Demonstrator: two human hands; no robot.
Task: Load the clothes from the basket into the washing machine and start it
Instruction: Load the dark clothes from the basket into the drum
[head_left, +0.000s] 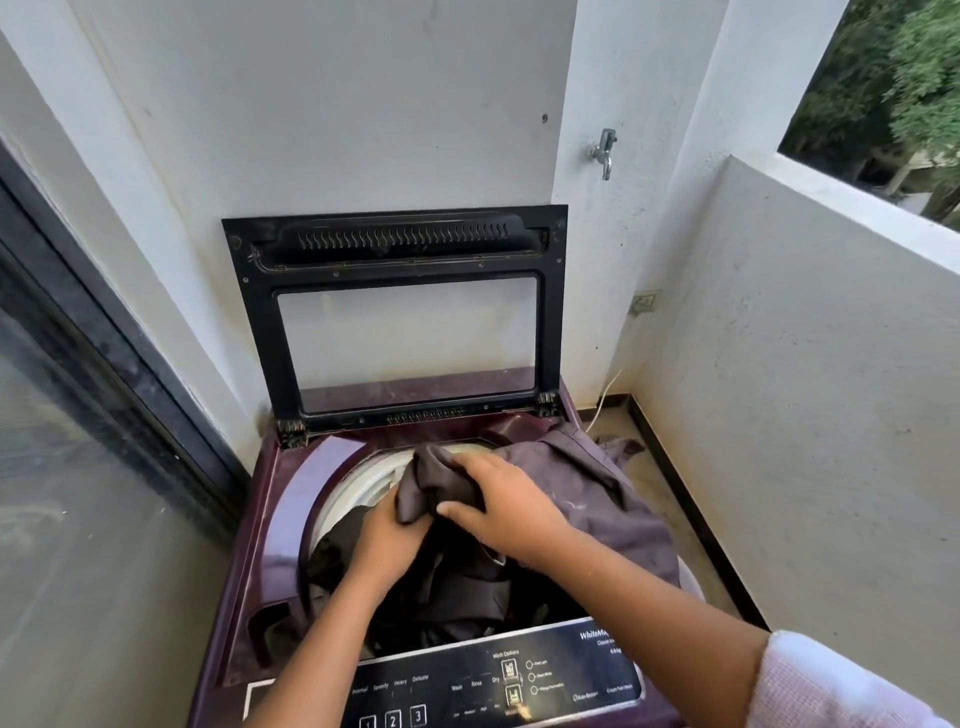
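A dark brown garment (587, 493) is held by both hands over the open top-loading washing machine (280, 499).

The bunched near-left part of the garment is gripped above the drum (353, 488). The left hand (389, 535) is closed on it from below, and the grip of the right hand (498, 509) is closed round it from the right, thumb beneath and fingers over the top. The rest of the cloth is draped over the machine's right rim. More dark clothes (457, 597) are piled inside the drum below the hands. The glass-paned lid (260, 312) is raised upright against the far wall. The control panel (467, 680) is seen along the near edge, under the forearms. A metal tap (603, 150) is fixed to the wall at far right, and a glass door (78, 467) is seen at left.
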